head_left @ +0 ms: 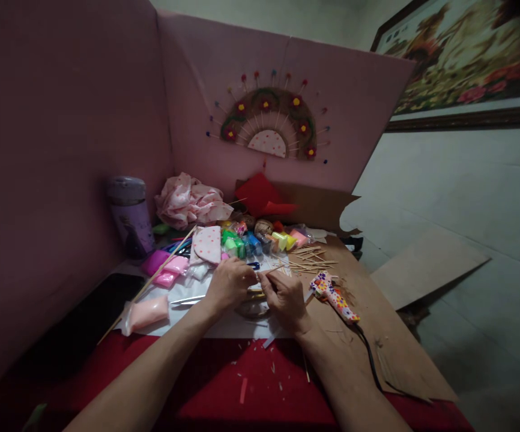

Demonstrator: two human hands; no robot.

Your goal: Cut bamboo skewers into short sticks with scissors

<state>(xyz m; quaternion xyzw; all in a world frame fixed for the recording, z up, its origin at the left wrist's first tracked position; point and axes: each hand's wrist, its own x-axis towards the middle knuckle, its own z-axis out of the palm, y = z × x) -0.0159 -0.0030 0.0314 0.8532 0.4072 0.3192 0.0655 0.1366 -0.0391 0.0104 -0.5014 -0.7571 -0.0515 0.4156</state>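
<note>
My left hand (232, 281) and my right hand (284, 300) meet fingertip to fingertip over the white sheet (152, 300). A thin wooden stick (277, 269) slants out from the closed fingers of my right hand. The left fingers are pinched together; what they hold is too small to make out. Metal scissor-like blades (188, 300) lie partly hidden under my left wrist. Below the hands sits a dark round object (253, 309), mostly covered. Right of my right hand lies a flower-patterned glue gun (334, 297) with a black cord.
Several bags of coloured clay (237, 245) and wooden sticks (311, 259) lie behind the hands. At left are a long stick (152, 279), peach clay (149, 312) and a purple tumbler (130, 216). A decorated half-round fan (269, 120) is on the pink board (354, 102).
</note>
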